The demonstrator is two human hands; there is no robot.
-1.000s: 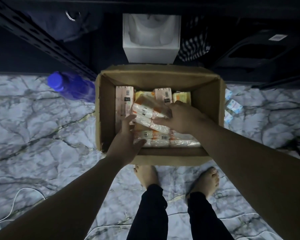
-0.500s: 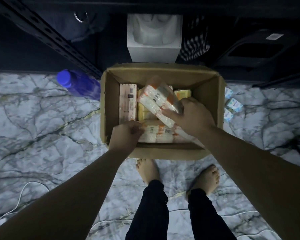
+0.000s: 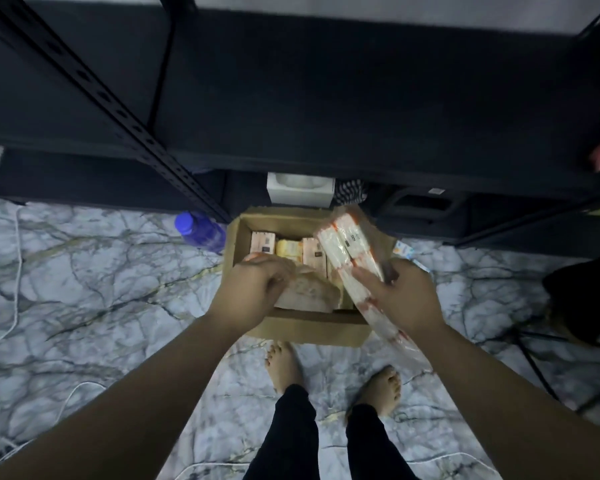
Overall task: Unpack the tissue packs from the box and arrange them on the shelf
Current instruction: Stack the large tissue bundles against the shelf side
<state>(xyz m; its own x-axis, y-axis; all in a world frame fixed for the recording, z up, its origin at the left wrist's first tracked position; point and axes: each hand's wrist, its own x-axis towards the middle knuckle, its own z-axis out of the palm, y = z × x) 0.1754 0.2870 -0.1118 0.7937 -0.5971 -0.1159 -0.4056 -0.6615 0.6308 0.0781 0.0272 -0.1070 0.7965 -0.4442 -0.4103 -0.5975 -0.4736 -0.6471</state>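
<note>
An open cardboard box stands on the marble floor in front of my bare feet. Pink and yellow tissue packs stand on edge inside it. My right hand grips a long white-and-orange bundle of tissue packs, lifted above the box's right side and tilted. My left hand is closed around another wrapped tissue pack at the box's near edge; the image is blurred there. The dark metal shelf stretches across the upper half of the view.
A blue bottle lies left of the box by a slanted shelf post. A white carton and checked cloth sit under the shelf. Small packets lie right of the box. Cables cross the floor; a dark object sits right.
My right hand has raised the long bundle out of the box, up and to the right. My left hand has closed on another pack. The view has tilted up, showing more shelf.
</note>
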